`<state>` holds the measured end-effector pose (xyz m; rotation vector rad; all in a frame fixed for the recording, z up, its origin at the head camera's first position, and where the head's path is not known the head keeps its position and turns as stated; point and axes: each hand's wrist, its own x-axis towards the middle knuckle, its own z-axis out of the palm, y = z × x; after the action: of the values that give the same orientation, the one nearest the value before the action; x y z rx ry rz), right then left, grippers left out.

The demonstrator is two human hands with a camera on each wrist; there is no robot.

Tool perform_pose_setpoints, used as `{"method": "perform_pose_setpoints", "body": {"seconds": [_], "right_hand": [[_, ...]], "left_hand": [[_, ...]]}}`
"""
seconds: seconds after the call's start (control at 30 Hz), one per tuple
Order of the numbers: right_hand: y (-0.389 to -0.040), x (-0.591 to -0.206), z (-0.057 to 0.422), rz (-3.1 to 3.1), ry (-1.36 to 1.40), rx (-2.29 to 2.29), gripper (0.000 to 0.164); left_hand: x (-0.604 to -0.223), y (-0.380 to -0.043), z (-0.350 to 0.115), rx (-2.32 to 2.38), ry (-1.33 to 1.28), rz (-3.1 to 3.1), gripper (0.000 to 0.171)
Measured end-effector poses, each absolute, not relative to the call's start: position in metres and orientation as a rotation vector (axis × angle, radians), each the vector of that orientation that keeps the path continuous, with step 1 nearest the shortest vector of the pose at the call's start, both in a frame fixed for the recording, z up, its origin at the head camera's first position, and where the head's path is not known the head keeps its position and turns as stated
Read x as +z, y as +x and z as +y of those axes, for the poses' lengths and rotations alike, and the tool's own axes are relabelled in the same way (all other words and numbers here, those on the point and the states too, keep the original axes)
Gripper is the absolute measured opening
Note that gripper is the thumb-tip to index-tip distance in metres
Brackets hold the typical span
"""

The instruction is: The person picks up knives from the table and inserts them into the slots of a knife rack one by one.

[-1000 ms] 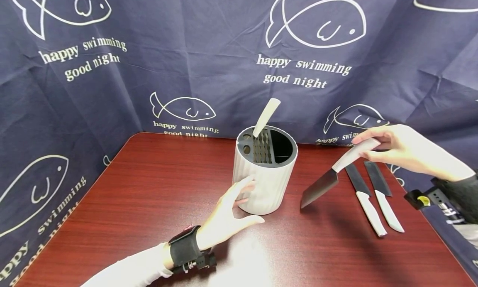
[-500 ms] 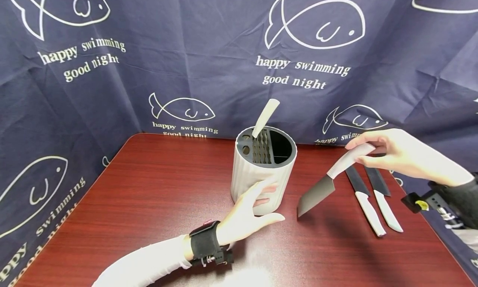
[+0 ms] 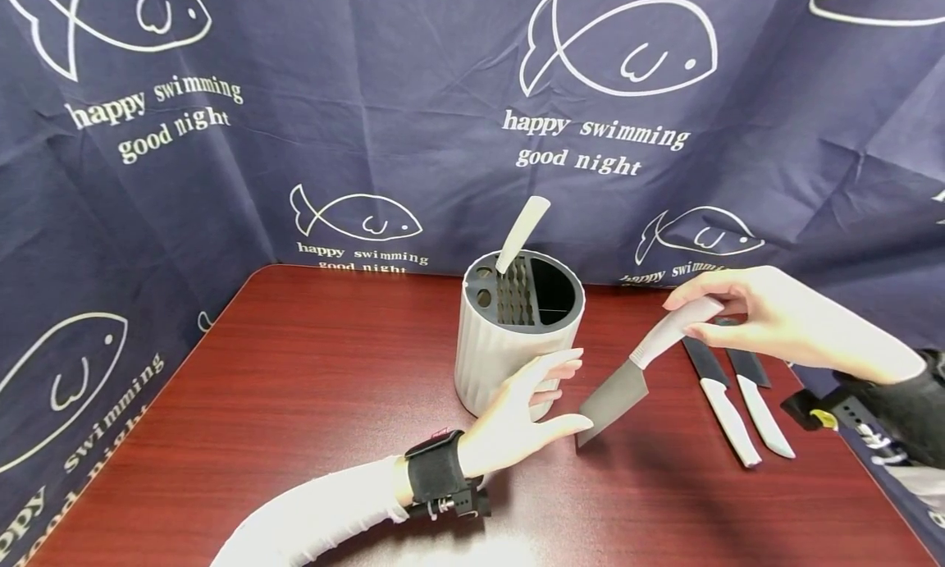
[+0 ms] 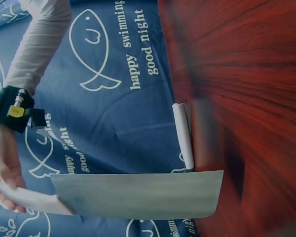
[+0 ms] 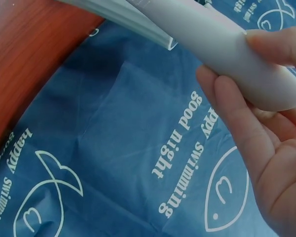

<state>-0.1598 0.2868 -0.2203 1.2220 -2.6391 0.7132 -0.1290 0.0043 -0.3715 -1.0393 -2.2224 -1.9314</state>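
Note:
My right hand (image 3: 768, 317) grips the white handle of a cleaver (image 3: 613, 403), its broad grey blade slanting down to the left over the table. In the right wrist view, fingers and thumb pinch the cleaver's handle (image 5: 222, 54). My left hand (image 3: 520, 423) is spread with straight fingers in front of the white ribbed knife block (image 3: 487, 362). Its thumb overlaps the blade's lower end in the head view; I cannot tell whether they touch. The left wrist view shows the blade (image 4: 143, 195) broadside, but no left fingers. Another white-handled knife (image 3: 524, 235) stands in the block's slots.
Two white-handled knives with dark blades, a left one (image 3: 731, 423) and a right one (image 3: 764, 415), lie side by side at the table's right. The block's top has a large opening (image 3: 554, 292) and two round holes. A blue fish-print cloth (image 3: 443, 99) hangs behind the red-brown table (image 3: 310, 370).
My left hand has moved right, across the front of the block towards the cleaver's blade. My right hand has brought the cleaver slightly left and lower. The lying knives stay put.

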Motion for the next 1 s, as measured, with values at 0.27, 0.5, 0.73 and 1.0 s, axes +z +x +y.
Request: {"method": "perform_pose_setpoints", "body": {"seconds": [0.27,0.5,0.73,1.0], "right_hand": [[-0.158,-0.221,0.279,-2.597,1.286,0.667,0.048],[-0.154,-0.219,0.271,-2.548,1.316,0.563,0.048],[-0.152,-0.22,0.265,-2.531,1.37,0.593,0.049],[-0.153,-0.221,0.261,-2.478,1.433,0.569,0.052]], "left_hand": [[-0.373,-0.137,0.018,-1.911,-1.077,-2.182,0.063],[-0.368,-0.143,0.031,-1.978,-1.062,-2.16,0.061],[-0.365,-0.147,0.039,-1.936,-1.082,-2.176,0.059],[-0.365,-0.152,0.044,-2.019,-1.118,-2.133,0.05]]}}
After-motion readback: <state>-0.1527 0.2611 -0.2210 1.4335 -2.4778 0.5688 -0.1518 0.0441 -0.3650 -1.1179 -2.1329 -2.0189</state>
